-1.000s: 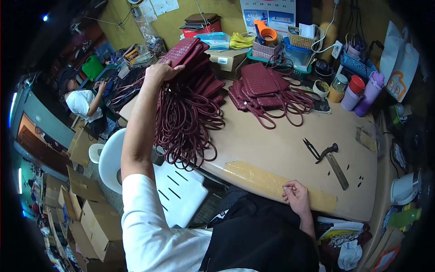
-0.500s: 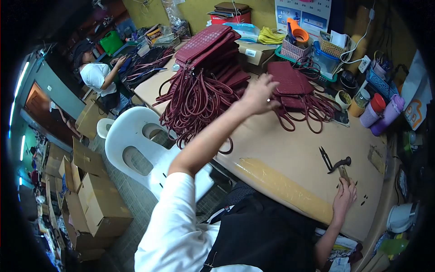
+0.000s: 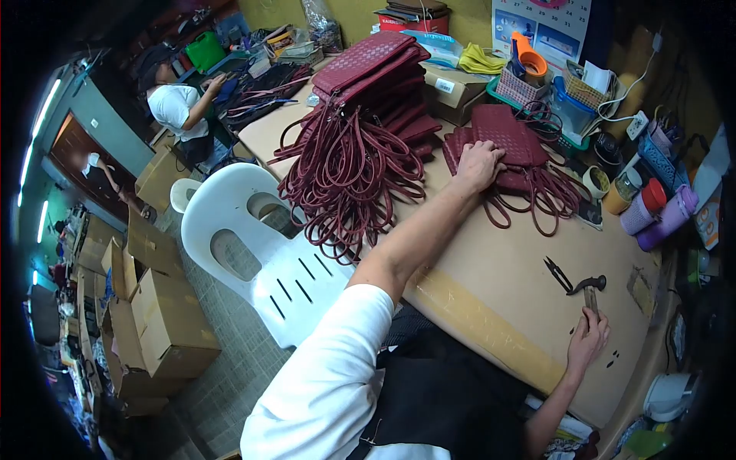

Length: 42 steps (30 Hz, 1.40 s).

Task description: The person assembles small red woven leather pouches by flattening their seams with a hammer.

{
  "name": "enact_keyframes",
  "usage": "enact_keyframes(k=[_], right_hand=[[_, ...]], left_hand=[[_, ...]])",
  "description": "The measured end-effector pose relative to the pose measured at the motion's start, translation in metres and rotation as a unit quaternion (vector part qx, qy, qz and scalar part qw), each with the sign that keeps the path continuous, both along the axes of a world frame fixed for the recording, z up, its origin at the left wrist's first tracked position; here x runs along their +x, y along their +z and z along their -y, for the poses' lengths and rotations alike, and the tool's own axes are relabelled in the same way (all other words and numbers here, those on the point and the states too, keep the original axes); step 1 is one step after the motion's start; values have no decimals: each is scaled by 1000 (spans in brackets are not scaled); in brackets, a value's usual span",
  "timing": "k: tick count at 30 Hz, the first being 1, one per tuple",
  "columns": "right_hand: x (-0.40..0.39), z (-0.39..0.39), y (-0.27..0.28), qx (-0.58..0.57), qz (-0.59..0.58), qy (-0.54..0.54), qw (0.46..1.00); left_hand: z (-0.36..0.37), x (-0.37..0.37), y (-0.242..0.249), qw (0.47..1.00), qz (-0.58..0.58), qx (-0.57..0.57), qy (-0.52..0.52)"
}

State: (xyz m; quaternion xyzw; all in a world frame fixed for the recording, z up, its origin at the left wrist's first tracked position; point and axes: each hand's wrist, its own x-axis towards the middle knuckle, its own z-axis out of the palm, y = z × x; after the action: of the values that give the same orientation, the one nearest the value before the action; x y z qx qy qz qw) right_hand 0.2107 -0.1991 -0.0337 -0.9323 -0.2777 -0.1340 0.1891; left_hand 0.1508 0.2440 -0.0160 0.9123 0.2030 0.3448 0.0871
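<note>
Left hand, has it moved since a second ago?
Yes: judged against the table, the left hand has gone rightward, from the taller maroon stack to the smaller maroon pile, which it now touches.

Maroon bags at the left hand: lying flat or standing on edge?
Lying flat: the bags overlap in a low pile, broad faces up, the left hand at their side.
</note>
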Motion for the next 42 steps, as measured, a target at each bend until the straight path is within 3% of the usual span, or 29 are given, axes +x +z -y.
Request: enact_keyframes(k=[2, 7, 10, 13, 15, 16, 17, 18, 20, 21, 22, 24, 26, 28, 29, 31, 32, 34, 35, 36, 38, 40, 42], right_hand=[[0, 1, 0, 5, 2, 11, 1000], [-1, 2, -1, 11, 19, 11, 1000], [1, 1, -2, 16, 16, 13, 1000], [2, 2, -6, 51, 59, 3, 997], [-1, -2, -7, 85, 101, 5, 991], [-7, -5, -7, 151, 8, 27, 988], [-15, -7, -6, 212, -87, 47, 972], [-28, -15, -6, 208, -89, 50, 973], [-59, -46, -6, 175, -148, 181, 956], [-75, -60, 1, 177, -148, 183, 956], [-90, -72, 8, 107, -105, 178, 972], [-95, -83, 11, 40, -60, 176, 982], [-87, -83, 7, 96, -116, 175, 973], [-82, -86, 18, 78, -145, 185, 969], [-79, -87, 23, 59, -173, 198, 963], [-69, -88, 25, 47, -207, 202, 956], [-66, -89, 25, 34, -243, 210, 946], [-64, -90, 21, 63, -245, 215, 943], [-63, -90, 18, 91, -246, 224, 939], [-62, -91, 11, 94, -244, 212, 941], [-69, -92, 1, 273, -364, 156, 877], [-75, -89, 13, 242, -339, 109, 902], [-62, -84, -9, 429, -386, 222, 786]], left_hand=[[-4, 0, 9, 997, -66, 49, -1], [-1, 3, 23, 999, 6, 40, 3], [43, -22, 51, 981, 137, 99, -92], [147, -85, 54, 984, -29, 30, -174], [191, -116, 42, 913, -290, -45, -284], [201, -125, 9, 932, -191, -55, -304], [198, -125, -14, 952, -174, -47, -247], [199, -124, -27, 969, -157, -39, -189], [205, -125, -28, 969, -161, -53, -179], [205, -125, -26, 970, -165, -64, -169], [204, -124, -18, 970, -165, -63, -165], [190, -112, -1, 933, -277, -146, -180], [168, -94, -9, 951, -238, -134, -143], [143, -79, -23, 995, -51, 84, -32], [138, -76, -26, 994, -50, 84, -37], [131, -76, -22, 981, -136, -90, -106], [130, -79, -23, 981, -135, -89, -111], [130, -90, -30, 970, 58, -197, -133], [131, -94, -33, 957, 204, -168, -115], [132, -99, -28, 927, 208, -306, -64], [129, -106, -30, 912, 246, -319, -80], [133, -111, -23, 902, 251, -346, -62], [142, -118, -11, 887, 230, -398, -51]])
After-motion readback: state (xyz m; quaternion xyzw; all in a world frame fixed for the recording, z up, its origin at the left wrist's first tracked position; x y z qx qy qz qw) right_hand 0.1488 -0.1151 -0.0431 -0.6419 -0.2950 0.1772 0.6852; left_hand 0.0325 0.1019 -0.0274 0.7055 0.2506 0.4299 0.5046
